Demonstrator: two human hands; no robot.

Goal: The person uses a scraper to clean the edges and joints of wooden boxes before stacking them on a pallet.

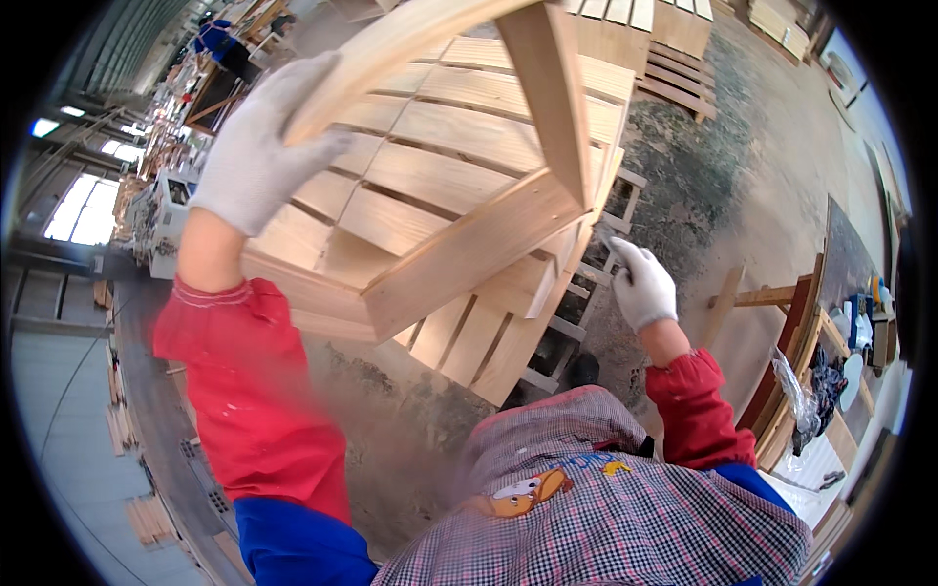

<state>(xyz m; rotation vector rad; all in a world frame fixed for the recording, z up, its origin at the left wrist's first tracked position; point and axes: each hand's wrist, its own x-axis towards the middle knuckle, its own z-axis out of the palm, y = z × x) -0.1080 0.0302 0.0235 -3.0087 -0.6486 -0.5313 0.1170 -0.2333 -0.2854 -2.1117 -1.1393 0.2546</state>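
Note:
My left hand point(269, 142), in a white glove, grips the edge of a pale wooden box frame point(469, 256) with its fingers wrapped round one board. The frame is tilted above a stack of slatted wooden crates point(459, 176). Its side boards meet at corners, and small fastener marks show near the right one. My right hand point(645, 285), also gloved in white, is to the right of that corner, apart from the frame. Its fingers are curled and pinched together; whatever they hold, if anything, is too small and blurred to make out.
Slatted pallets point(557, 342) lie under the crates, and more stacked woodwork point(674, 68) stands at the back. On the right is a wooden workbench point(806, 332) with plastic bags and small items. Another person point(223, 44) is far off at the upper left.

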